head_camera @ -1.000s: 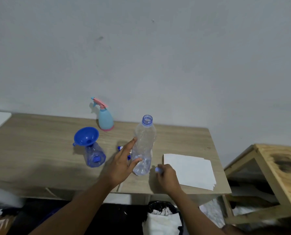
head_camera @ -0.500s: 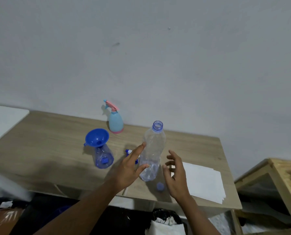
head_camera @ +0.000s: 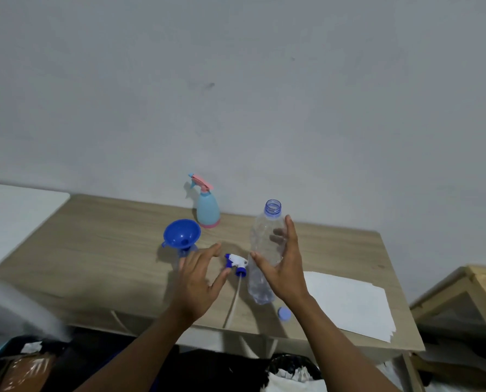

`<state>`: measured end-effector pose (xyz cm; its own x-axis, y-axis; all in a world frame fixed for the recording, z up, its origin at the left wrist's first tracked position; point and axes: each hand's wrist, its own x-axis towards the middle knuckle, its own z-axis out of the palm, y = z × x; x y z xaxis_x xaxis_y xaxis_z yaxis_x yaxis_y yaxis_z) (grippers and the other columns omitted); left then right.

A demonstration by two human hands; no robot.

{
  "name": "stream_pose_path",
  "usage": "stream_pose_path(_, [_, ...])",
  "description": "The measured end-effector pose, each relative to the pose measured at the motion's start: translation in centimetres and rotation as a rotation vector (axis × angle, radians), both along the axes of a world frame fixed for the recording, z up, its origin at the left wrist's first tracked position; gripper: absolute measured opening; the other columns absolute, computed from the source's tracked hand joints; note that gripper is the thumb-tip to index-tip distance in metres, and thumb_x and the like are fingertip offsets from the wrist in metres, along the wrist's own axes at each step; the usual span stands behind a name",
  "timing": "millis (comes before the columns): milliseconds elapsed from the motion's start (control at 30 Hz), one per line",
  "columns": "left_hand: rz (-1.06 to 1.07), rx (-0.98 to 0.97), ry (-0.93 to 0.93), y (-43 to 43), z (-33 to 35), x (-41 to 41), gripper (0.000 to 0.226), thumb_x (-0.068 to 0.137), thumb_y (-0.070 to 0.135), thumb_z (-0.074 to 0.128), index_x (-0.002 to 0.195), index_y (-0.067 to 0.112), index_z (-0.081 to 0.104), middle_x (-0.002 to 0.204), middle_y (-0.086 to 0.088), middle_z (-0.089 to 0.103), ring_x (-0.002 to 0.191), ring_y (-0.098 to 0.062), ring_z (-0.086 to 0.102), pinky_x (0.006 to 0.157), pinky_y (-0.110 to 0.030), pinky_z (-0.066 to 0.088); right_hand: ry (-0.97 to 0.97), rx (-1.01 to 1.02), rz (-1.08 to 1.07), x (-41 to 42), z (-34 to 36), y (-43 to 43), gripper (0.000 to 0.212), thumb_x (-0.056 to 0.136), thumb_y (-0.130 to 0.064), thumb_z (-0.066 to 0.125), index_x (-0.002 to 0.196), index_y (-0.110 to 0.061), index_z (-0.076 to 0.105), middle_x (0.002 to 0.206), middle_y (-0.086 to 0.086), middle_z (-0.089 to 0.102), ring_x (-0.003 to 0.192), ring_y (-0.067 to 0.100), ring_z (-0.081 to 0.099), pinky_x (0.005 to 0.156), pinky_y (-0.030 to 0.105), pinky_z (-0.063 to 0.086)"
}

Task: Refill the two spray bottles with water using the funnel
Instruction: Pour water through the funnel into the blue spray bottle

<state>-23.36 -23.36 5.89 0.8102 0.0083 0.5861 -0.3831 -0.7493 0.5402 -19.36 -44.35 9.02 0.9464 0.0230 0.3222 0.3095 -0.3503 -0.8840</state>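
Readying the pour: right hand (head_camera: pixel 285 267) grip wrapped round the uncapped water bottle (head_camera: pixel 264 241), cap (head_camera: pixel 284 313) on the counter (head_camera: pixel 108 250). Left hand (head_camera: pixel 199 281) grip wide, empty, near the funnel (head_camera: pixel 182 233) seated in the clear bottle (head_camera: pixel 191 249). Sprayer head (head_camera: pixel 237 263) off; pink-topped bottle (head_camera: pixel 207 210) unopened. Both fills seemingly left

Blue funnel (head_camera: pixel 182 233) sits in clear spray bottle (head_camera: pixel 187 251); pale-blue spray bottle (head_camera: pixel 207 212) upright at its 1 o'clock, uncapped water bottle (head_camera: pixel 260 278) at 3 o'clock
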Motion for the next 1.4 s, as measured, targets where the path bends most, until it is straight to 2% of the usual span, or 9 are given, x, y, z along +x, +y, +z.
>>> stream_pose_path(133, [0.28, 0.068, -0.063, 3.9, 1.6, 0.9, 0.057, 0.081, 0.057, 0.059, 0.127, 0.022, 0.056, 0.117, 0.001, 0.062, 0.108, -0.023, 0.052, 0.087, -0.033, 0.027, -0.067, -0.026, 0.018, 0.5, 1.0, 1.7, 0.107, 0.079, -0.029, 0.084, 0.153, -0.05, 0.009, 0.138, -0.004, 0.048, 0.124, 0.007, 0.053, 0.102, 0.022, 0.045])
stream_pose_path(233, [0.365, 0.058, 0.07, 7.1, 2.0, 1.8, 0.074, 0.072, 0.066, 0.06, 0.134, 0.026, 0.052, 0.134, 0.003, 0.053, 0.12, -0.023, 0.046, 0.092, -0.035, 0.026, -0.146, -0.075, 0.015, 0.9, 2.1, 3.1, 0.107, 0.08, -0.027, 0.083, 0.151, -0.051, 0.007, 0.136, -0.003, 0.046, 0.121, 0.007, 0.053, 0.098, 0.009, 0.041])
stream_pose_path(333, [0.337, 0.027, 0.231, 9.8, 2.0, 2.9, 0.092, 0.064, 0.077, 0.056, 0.143, 0.032, 0.043, 0.146, 0.007, 0.047, 0.134, -0.021, 0.039, 0.104, -0.044, 0.027, -0.186, -0.164, 0.047, 1.0, 3.6, 4.8, 0.103, 0.08, -0.027, 0.082, 0.149, -0.05, 0.011, 0.127, -0.005, 0.044, 0.113, 0.004, 0.057, 0.088, 0.006, 0.044])
stream_pose_path(467, [0.199, 0.059, 0.363, 11.9, 1.7, 4.3, 0.098, 0.062, 0.082, 0.058, 0.145, 0.036, 0.038, 0.134, 0.014, 0.056, 0.131, -0.016, 0.045, 0.111, -0.05, 0.024, -0.136, -0.336, 0.116, 0.2, 5.7, 7.2, 0.099, 0.081, -0.031, 0.08, 0.145, -0.061, 0.011, 0.12, -0.013, 0.041, 0.107, 0.002, 0.057, 0.079, 0.016, 0.05])
stream_pose_path(567, [0.129, 0.063, 0.373, 12.5, 1.0, 5.0, 0.088, 0.066, 0.079, 0.062, 0.141, 0.04, 0.038, 0.113, 0.02, 0.062, 0.119, -0.012, 0.053, 0.11, -0.051, 0.023, -0.076, -0.504, 0.163, -0.3, 6.9, 8.7, 0.097, 0.08, -0.036, 0.078, 0.145, -0.063, 0.01, 0.12, -0.01, 0.043, 0.102, 0.008, 0.059, 0.079, 0.029, 0.055])
stream_pose_path(700, [0.087, -0.012, 0.344, 13.3, 0.2, 5.3, 0.078, 0.068, 0.078, 0.057, 0.135, 0.04, 0.046, 0.105, 0.019, 0.065, 0.111, -0.012, 0.059, 0.11, -0.048, 0.022, 0.041, -0.714, 0.19, -0.7, 7.8, 9.5, 0.098, 0.077, -0.043, 0.076, 0.145, -0.062, 0.009, 0.115, -0.008, 0.044, 0.09, 0.017, 0.062, 0.078, 0.043, 0.058])
stream_pose_path(967, [0.027, -0.071, 0.33, 14.0, -0.1, 5.9, 0.075, 0.066, 0.079, 0.06, 0.129, 0.04, 0.052, 0.103, 0.021, 0.066, 0.104, -0.006, 0.061, 0.105, -0.042, 0.026, 0.18, -0.997, 0.18, -0.6, 9.5, 10.2, 0.097, 0.076, -0.049, 0.07, 0.142, -0.065, 0.001, 0.118, -0.002, 0.045, 0.09, 0.025, 0.065, 0.076, 0.043, 0.058])
stream_pose_path(1167, [0.009, -0.065, 0.304, 14.2, -0.4, 6.4, 0.072, 0.066, 0.079, 0.06, 0.126, 0.039, 0.054, 0.095, 0.018, 0.067, 0.096, -0.007, 0.063, 0.094, -0.036, 0.028, 0.265, -1.175, 0.174, -0.6, 11.1, 11.1, 0.098, 0.078, -0.041, 0.072, 0.145, -0.06, 0.004, 0.117, -0.004, 0.043, 0.079, 0.021, 0.057, 0.065, 0.033, 0.05])
stream_pose_path(1400, [0.001, -0.072, 0.313, 14.3, -0.3, 6.2, 0.071, 0.069, 0.076, 0.065, 0.129, 0.039, 0.052, 0.096, 0.017, 0.066, 0.097, -0.007, 0.062, 0.094, -0.03, 0.02, 0.299, -1.228, 0.188, -0.4, 11.7, 11.4, 0.094, 0.074, -0.038, 0.074, 0.141, -0.06, 0.011, 0.115, -0.002, 0.046, 0.084, 0.025, 0.06, 0.074, 0.04, 0.056])
